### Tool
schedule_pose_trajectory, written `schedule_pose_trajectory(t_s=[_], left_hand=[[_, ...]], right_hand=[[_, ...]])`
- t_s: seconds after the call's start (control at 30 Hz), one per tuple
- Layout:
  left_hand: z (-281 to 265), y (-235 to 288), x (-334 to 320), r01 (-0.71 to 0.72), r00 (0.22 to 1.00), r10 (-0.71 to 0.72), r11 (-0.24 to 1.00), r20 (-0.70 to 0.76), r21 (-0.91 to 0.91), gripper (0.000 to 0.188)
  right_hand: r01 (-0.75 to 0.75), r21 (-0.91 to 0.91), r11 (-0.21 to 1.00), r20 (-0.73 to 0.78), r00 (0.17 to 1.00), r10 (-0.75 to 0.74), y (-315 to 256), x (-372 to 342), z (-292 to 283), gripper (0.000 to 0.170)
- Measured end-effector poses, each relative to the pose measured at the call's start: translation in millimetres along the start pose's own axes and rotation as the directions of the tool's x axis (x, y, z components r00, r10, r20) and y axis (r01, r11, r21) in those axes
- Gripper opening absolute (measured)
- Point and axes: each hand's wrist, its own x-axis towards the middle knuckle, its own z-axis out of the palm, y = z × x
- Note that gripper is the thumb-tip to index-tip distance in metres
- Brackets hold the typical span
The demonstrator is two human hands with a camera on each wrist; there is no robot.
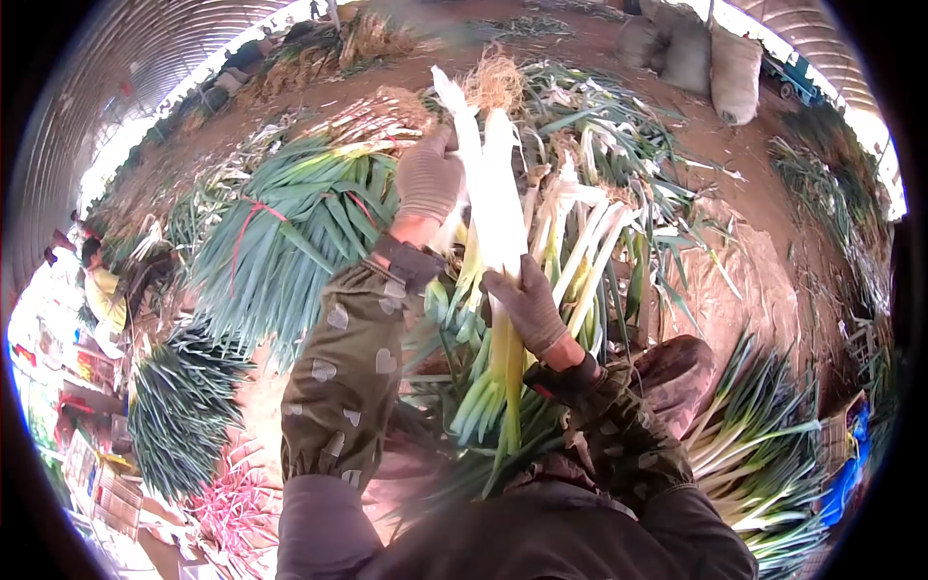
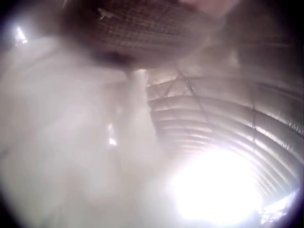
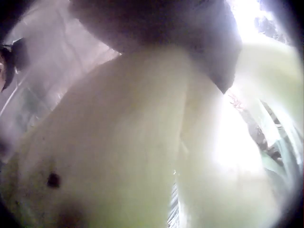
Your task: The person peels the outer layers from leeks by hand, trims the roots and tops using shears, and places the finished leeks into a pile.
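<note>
Upright before me stands a thick white leek (image 1: 502, 193), with shaggy roots (image 1: 495, 81) at its top and green leaves hanging below. My gloved right hand (image 1: 532, 307) grips its lower stalk, where white turns yellow-green. In the right wrist view the pale stalk (image 3: 128, 137) fills most of the picture below the dark glove. My gloved left hand (image 1: 430, 179) is at the upper left of the leek, its fingers curled at a loose white outer leaf (image 1: 458, 108) that stands away from the stalk. In the left wrist view the glove (image 2: 142, 33) overlaps a blurred whitish surface.
A tied leek bundle (image 1: 290, 237) lies on the left, with loose leeks (image 1: 590, 251) beyond my right hand. More leeks (image 1: 754, 454) lie at the lower right, by pink ties (image 1: 237, 503) at lower left. Sacks (image 1: 735, 72) stand behind; another person (image 1: 104, 290) is far left.
</note>
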Motion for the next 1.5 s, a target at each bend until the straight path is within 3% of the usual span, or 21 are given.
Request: schedule_pose_trajectory(t_s=[0.07,0.13,0.2,0.23,0.27,0.33,0.4,0.47,0.53,0.57,0.6,0.63,0.67,0.83,0.93,1.03,1.13,1.27,1.37,1.47,1.5], left_hand=[[-22.7,-6.5,15.2,-0.238,0.968,0.251,0.911,0.006,0.336,0.011],[-53.1,-18.6,47.1,-0.426,0.856,0.482,0.458,0.185,0.780,0.009],[-84.4,-36.5,88.8,-0.386,0.861,0.495,0.481,0.119,0.787,0.009],[-103.0,-42.9,107.3,-0.330,0.847,0.520,0.357,0.108,0.874,0.010],[-141.7,-31.5,117.9,-0.163,0.961,0.274,0.511,0.019,0.844,0.017],[-204.6,-26.8,138.4,0.211,0.977,-0.152,0.564,-0.151,0.798,0.026],[-219.3,-37.5,131.4,0.234,0.972,-0.183,0.649,-0.149,0.724,0.027],[-194.0,-38.0,115.7,-0.060,0.998,0.041,0.792,0.045,0.608,0.028],[-153.7,-39.9,80.4,-0.716,0.698,0.641,0.624,0.319,0.313,0.029],[-134.3,13.1,30.1,-0.515,0.805,0.479,0.857,0.349,0.012,0.033],[-110.8,-2.7,12.3,-0.082,0.864,0.254,0.923,0.435,-0.376,0.040],[-87.0,-19.2,-5.4,0.362,0.869,0.014,0.664,0.494,-0.655,0.047],[-75.8,-29.1,-17.4,0.373,0.833,0.206,0.478,0.514,-0.795,0.056],[-41.6,-20.5,-49.9,0.568,0.759,0.303,0.123,0.576,-0.814,0.042],[-36.5,-45.3,-34.3,0.500,0.748,0.187,0.471,0.636,-0.727,0.039],[-33.4,-60.9,-21.3,0.095,0.903,0.072,0.928,0.424,-0.361,0.028],[-36.6,-97.5,8.8,0.051,0.996,-0.019,0.929,0.089,-0.366,0.034],[-105.0,-113.9,67.6,0.098,0.987,-0.097,0.995,-0.125,0.004,0.033],[-157.0,-105.0,111.2,0.049,0.990,-0.008,0.954,-0.138,0.296,0.033],[-157.2,-49.5,129.5,-0.098,0.995,0.097,0.927,0.021,0.361,0.032],[-150.3,-31.9,122.9,-0.154,0.987,0.127,0.928,0.101,0.338,0.032]], right_hand=[[-0.085,0.110,0.990,0.066,0.995,0.078,-11.3,-8.4,-1.4,0.032],[-0.122,0.175,0.977,0.136,0.986,0.098,-19.1,-11.6,-1.2,0.031],[-0.248,0.266,0.932,0.235,0.954,0.186,-50.5,-20.4,1.7,0.031],[-0.237,0.176,0.956,0.294,0.939,0.179,-44.2,-17.7,1.2,0.040],[-0.222,0.224,0.949,0.306,0.940,0.147,-45.2,-26.6,1.9,0.044],[-0.166,0.306,0.937,0.308,0.949,0.067,-51.7,-49.4,-5.0,0.052],[-0.040,0.349,0.936,0.295,0.953,-0.069,-39.1,-49.6,-15.0,0.054],[-0.095,0.296,0.950,0.282,0.959,0.008,-34.6,-36.0,-13.3,0.049],[-0.144,0.261,0.955,0.288,0.956,0.065,-44.6,-26.1,-4.3,0.041],[-0.158,0.209,0.965,0.307,0.948,0.089,-44.6,-22.3,-1.2,0.038],[-0.118,0.137,0.984,0.275,0.958,0.076,-27.8,-20.8,0.3,0.037],[-0.114,0.128,0.985,0.294,0.953,0.072,-27.7,-23.4,0.5,0.037],[-0.112,0.115,0.987,0.313,0.947,0.071,-28.2,-27.0,0.2,0.036],[-0.186,0.192,0.964,0.388,0.916,0.099,-34.6,-27.8,-4.8,0.038],[-0.185,0.222,0.957,0.401,0.912,0.083,-31.5,-28.5,-3.3,0.041],[-0.129,0.124,0.984,0.387,0.919,0.072,-19.6,-26.0,1.0,0.045],[-0.237,0.130,0.963,0.452,0.878,0.155,-33.5,-36.4,6.4,0.050],[-0.202,0.202,0.958,0.461,0.883,0.089,-30.0,-67.0,7.7,0.056],[-0.118,0.245,0.962,0.359,0.933,0.023,-26.6,-75.8,-17.7,0.059],[0.193,0.129,0.973,-0.044,0.981,-0.189,18.1,-33.0,-50.8,0.043],[0.061,0.276,0.959,-0.099,0.994,-0.035,15.4,-24.1,-57.9,0.040]])
